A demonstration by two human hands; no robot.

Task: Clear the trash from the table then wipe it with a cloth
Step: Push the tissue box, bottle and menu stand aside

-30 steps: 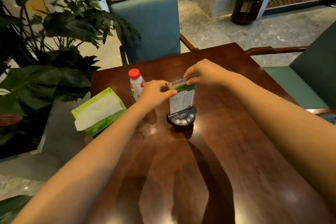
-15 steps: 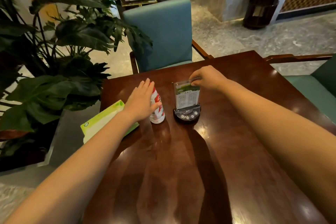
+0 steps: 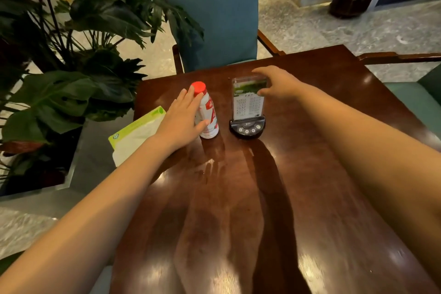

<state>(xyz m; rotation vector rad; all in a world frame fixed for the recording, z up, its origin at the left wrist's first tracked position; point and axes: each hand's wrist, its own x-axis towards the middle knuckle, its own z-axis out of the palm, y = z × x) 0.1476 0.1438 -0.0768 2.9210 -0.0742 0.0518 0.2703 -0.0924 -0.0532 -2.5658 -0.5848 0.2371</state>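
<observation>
Upright, bottle (image 3: 211, 112) touching straight fingers of left hand (image 3: 179, 122), right hand (image 3: 279, 83) loosely spread beside card stand (image 3: 248, 107)

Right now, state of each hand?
Left hand: open, fingers straight against the bottle.
Right hand: at the card stand; grip cannot be told.

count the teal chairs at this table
2. The far chair stands behind the table; the right chair is cut off at the picture's edge. Others may be out of view.
</observation>
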